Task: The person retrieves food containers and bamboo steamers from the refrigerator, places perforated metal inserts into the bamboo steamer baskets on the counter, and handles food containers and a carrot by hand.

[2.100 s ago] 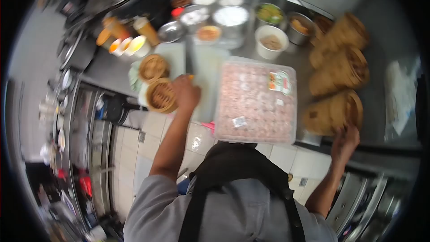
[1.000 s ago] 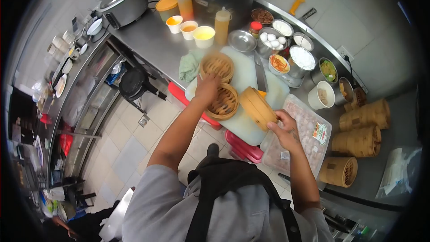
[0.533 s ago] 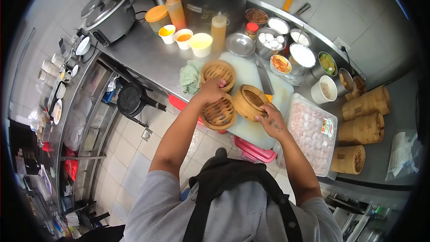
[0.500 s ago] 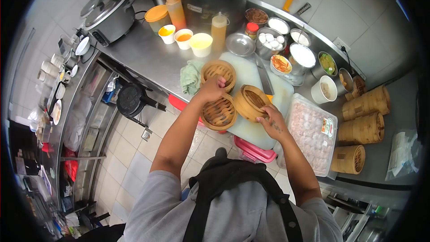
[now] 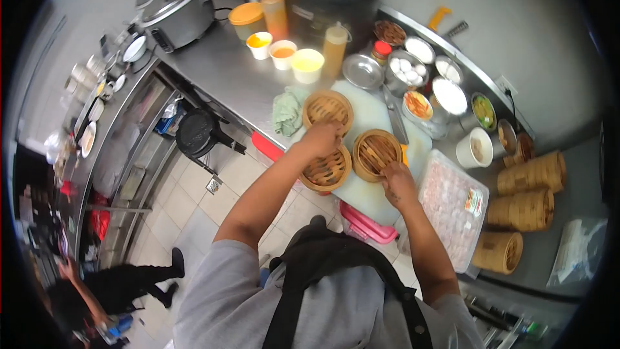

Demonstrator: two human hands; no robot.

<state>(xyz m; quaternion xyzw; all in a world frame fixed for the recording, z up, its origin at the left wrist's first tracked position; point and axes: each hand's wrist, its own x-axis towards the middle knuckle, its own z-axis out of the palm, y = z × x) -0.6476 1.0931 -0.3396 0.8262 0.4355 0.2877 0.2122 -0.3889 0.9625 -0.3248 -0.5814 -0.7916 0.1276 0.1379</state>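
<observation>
My right hand point(image 5: 400, 185) pinches the four-o'clock rim of the right steamer point(image 5: 372, 150), its slats facing up over the cutting board point(image 5: 359, 192), with the lower steamer point(image 5: 326, 170) at nine o'clock from it and the upper steamer point(image 5: 327, 107) at ten. My left hand point(image 5: 323, 139) curls over that pair's meeting rims, its grip unclear to me. I judge this as arranging steamers; the next move calls for levelling before release.
</observation>
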